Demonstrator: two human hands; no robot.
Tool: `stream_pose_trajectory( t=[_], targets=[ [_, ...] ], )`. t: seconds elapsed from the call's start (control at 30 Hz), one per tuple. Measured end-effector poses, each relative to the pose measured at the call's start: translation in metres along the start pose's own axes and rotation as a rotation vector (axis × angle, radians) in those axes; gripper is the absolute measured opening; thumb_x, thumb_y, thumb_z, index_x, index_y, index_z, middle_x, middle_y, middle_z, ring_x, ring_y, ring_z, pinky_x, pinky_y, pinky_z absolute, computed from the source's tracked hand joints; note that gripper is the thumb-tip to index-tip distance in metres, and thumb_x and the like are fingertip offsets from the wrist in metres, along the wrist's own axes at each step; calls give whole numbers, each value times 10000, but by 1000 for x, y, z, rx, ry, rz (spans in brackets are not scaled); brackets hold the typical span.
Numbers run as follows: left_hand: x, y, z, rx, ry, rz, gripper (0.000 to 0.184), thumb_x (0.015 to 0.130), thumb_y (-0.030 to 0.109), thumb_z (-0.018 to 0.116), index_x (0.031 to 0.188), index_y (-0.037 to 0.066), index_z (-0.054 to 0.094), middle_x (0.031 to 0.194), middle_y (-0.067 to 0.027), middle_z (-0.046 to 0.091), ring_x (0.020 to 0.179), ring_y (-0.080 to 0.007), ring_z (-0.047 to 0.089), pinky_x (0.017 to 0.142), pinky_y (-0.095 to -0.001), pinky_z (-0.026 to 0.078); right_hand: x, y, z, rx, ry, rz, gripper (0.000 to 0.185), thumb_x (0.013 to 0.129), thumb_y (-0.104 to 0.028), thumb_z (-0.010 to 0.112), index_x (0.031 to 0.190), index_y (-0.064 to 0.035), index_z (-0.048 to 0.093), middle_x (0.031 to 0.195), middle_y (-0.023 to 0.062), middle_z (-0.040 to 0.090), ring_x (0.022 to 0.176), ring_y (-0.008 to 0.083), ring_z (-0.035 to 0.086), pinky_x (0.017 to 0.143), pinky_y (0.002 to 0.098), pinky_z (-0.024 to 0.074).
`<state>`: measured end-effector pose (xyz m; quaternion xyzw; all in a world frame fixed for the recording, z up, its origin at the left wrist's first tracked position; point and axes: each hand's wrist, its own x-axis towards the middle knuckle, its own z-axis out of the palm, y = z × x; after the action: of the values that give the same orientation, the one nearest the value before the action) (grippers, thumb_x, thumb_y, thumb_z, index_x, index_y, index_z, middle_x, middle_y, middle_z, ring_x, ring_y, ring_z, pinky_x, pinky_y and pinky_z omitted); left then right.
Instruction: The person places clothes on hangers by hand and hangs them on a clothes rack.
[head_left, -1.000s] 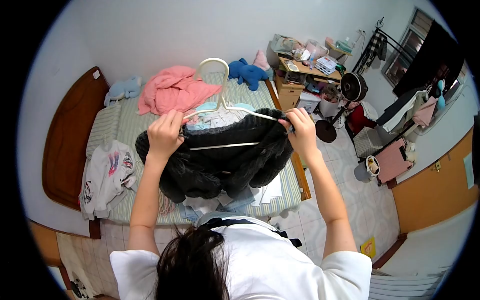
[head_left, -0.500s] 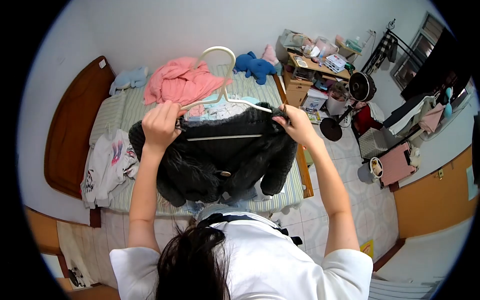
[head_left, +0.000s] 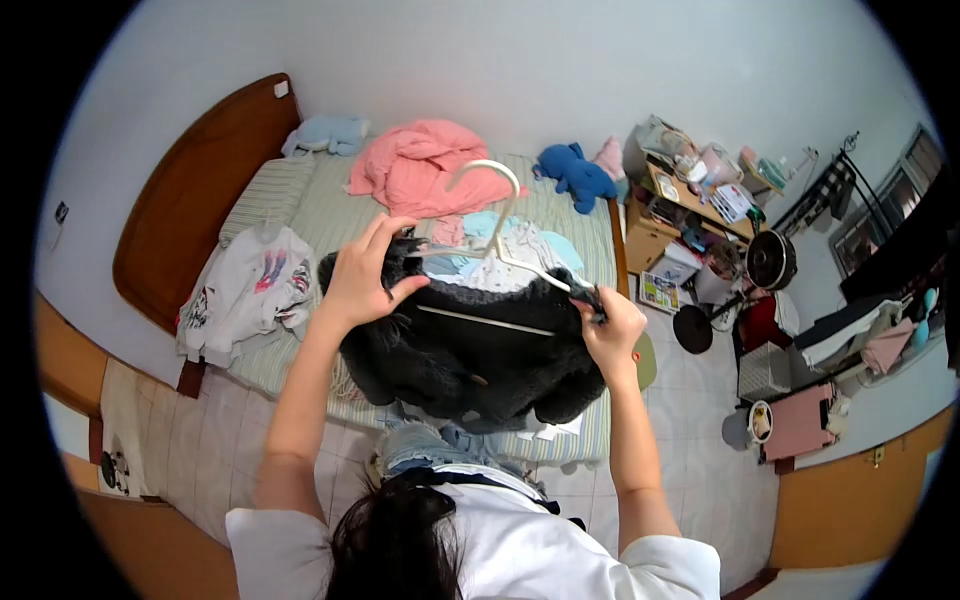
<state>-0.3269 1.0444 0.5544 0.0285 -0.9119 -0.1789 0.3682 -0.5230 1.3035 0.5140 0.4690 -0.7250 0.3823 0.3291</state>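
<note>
A fluffy black jacket point(head_left: 480, 350) with a button at its front hangs on a white hanger point(head_left: 505, 215) before me, over the near side of the bed. The hanger's hook points up, and its bottom bar shows across the jacket's opening. My left hand point(head_left: 365, 275) grips the jacket's left shoulder, thumb and fingers on either side of the fabric. At the other shoulder, my right hand point(head_left: 612, 335) is closed on the jacket near the hanger's end. The hanger slants down towards the right.
On the striped bed point(head_left: 265, 360) lie a white printed sweatshirt point(head_left: 260, 285), a pink blanket point(head_left: 425, 165), light clothes and plush toys, including a blue one point(head_left: 575, 175). A cluttered desk point(head_left: 700, 195), a black fan point(head_left: 770, 260) and a bin point(head_left: 748, 425) stand to the right.
The jacket and hanger have shifted right and lower in view, now tilted down to the right. My left hand's fingers have spread more around the shoulder. The view has shifted too.
</note>
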Motion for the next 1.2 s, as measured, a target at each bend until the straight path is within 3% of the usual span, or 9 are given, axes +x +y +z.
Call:
stream_pose_trajectory(
  t=[0.3,0.47,0.6,0.7,0.73,0.83,0.87,1.0,1.2],
  targets=[
    [-22,-49,-52,-83,164,14,440,670,131,763,1030,45,526,949,-119,514,890,-321,550,787,-348,457,21,-70,18,-137,159,-146,216,629,-128,744,746,-57,578,612,107,526,547,287,541,497,351,411],
    [-37,-89,-119,-304,211,46,404,827,300,580,1122,29,527,1100,-129,534,1105,-330,456,950,-387,344,41,-121,35,-171,181,-130,188,671,-138,731,739,-48,581,626,101,536,575,286,554,512,341,416],
    [-60,-152,-170,287,78,101,279,833,153,550,1086,41,525,1049,-141,563,1042,-333,492,882,-418,388,48,-174,61,-203,190,-90,208,654,-140,740,724,-46,568,622,102,533,572,290,548,517,348,416],
    [-78,-180,-195,134,37,-1,199,795,101,589,974,36,533,968,-155,561,941,-350,526,785,-406,423,48,-216,90,-181,192,-96,225,665,-163,745,703,-46,556,623,99,532,566,290,543,507,351,406],
    [-86,-195,-203,173,26,11,272,743,-7,579,1007,-12,517,996,-199,561,936,-395,529,746,-388,448,51,-235,101,-132,209,-91,266,653,-98,739,664,-18,485,585,150,437,528,333,475,488,353,375],
    [-113,-224,-233,251,20,-29,255,742,26,593,986,-3,523,965,-187,569,913,-390,531,748,-418,434,52,-267,137,-63,124,-38,290,647,-111,750,656,-18,476,576,158,427,525,339,469,480,364,364],
    [-124,-233,-236,274,170,92,219,732,43,600,933,-7,528,921,-177,570,871,-374,536,734,-430,420,53,-279,149,-49,107,-45,312,642,-115,758,643,-15,462,569,162,427,521,341,465,473,373,355],
    [-164,-257,-271,383,191,4,207,687,50,629,878,15,557,908,-128,590,867,-308,558,752,-385,429,55,-318,199,71,-25,-37,266,648,-170,772,697,-34,549,570,118,494,525,290,519,479,359,393],
    [-222,-284,-320,671,300,-122,251,650,23,612,895,16,557,857,-121,556,845,-301,537,765,-391,406,65,-366,273,324,-264,-60,340,695,-195,755,630,-33,464,541,117,460,480,305,488,448,360,371]
  ],
)
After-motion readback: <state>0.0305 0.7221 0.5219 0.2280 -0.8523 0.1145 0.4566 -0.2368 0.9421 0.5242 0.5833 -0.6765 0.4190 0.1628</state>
